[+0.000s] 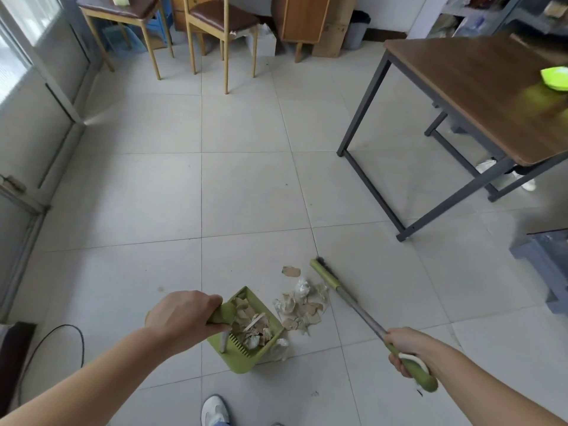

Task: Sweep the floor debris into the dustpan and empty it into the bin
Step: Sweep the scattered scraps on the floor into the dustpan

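My left hand [181, 312] grips the handle of a green dustpan [242, 358] that stands on the tiled floor with brown and white scraps inside it. A pile of cardboard and plastic debris [302, 305] lies just to the right of the pan's mouth. One loose brown piece [290, 271] sits a little beyond the pile. My right hand [405, 348] holds the green grip of a broom [350, 302] with a metal shaft. Its green head [324, 273] rests on the floor at the far right side of the pile. A grey bin [356, 29] stands by the far wall.
A brown table with a dark metal frame [479, 87] stands to the right, a green bowl [556, 78] on it. Two wooden chairs [215, 35] and a cabinet [302, 20] line the far wall. A black cable [61, 336] lies at lower left. My white shoe [215, 410] is below.
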The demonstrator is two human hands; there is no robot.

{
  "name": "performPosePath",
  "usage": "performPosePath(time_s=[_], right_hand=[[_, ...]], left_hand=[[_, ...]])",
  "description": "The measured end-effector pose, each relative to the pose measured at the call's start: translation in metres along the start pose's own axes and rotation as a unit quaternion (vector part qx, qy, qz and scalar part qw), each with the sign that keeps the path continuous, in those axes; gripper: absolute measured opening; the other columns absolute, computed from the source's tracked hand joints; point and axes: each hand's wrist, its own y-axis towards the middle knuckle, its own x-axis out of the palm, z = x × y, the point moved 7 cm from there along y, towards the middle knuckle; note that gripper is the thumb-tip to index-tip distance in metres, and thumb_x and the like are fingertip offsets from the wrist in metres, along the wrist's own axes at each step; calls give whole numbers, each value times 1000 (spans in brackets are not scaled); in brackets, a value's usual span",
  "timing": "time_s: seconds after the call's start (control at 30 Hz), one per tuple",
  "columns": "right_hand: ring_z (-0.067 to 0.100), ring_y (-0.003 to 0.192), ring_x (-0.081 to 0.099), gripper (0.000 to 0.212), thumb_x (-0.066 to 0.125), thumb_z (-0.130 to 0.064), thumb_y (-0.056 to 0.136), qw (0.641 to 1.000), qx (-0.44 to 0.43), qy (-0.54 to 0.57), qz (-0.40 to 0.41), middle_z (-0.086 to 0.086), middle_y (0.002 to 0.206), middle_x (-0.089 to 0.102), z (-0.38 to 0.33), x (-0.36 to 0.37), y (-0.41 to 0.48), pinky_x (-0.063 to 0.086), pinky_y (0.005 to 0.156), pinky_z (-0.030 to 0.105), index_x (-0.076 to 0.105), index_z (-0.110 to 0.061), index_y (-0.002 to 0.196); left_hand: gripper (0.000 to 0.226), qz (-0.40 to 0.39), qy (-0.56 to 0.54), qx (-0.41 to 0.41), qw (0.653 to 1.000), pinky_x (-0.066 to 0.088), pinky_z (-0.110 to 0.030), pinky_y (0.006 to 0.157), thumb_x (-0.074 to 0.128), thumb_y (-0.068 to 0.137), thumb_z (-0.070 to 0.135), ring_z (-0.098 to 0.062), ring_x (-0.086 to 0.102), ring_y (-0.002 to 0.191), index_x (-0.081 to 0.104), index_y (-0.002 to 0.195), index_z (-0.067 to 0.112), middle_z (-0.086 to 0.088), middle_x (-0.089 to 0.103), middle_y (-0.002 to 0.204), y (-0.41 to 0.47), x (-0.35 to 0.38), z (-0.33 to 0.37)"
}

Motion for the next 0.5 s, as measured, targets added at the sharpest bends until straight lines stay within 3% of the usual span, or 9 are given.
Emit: performPosePath(time_s=[0.23, 0.33, 0.43, 0.5], right_hand=[[15, 29, 37, 22, 28, -15, 94, 997, 43, -5, -57, 7, 47, 46, 7, 70, 1, 34, 37, 16, 47, -4, 91], [14, 30, 38, 25, 29, -17, 95, 995, 44, -16, -85, 7, 52, 47, 2, 75, -12, 34, 36, 16, 47, -6, 109], [12, 34, 38, 37, 30, -17, 96, 992, 35, -26, -116, 6, 56, 45, -1, 74, -27, 33, 36, 15, 43, -10, 130], [10, 34, 38, 39, 29, -15, 96, 990, 27, -31, -137, 5, 57, 44, -3, 74, -39, 32, 36, 13, 42, -15, 133]], left_hand=[[43, -8, -10, 3, 1000, 34, -30, 54, 48, 86, 67, -20, 48, 68, 41, 78, 25, 7, 44, 65, 11, 5, 17], [42, -12, -9, 11, 1000, 34, -30, 54, 47, 87, 66, -21, 48, 69, 39, 79, 25, 7, 41, 65, 15, 5, 26], [41, -20, 6, 20, 1000, 26, -27, 45, 45, 89, 65, -23, 52, 73, 38, 81, 25, 6, 41, 67, 18, 2, 36], [41, -20, 15, 22, 999, 24, -26, 44, 45, 89, 65, -21, 49, 71, 38, 83, 26, 6, 41, 68, 19, -1, 39]])
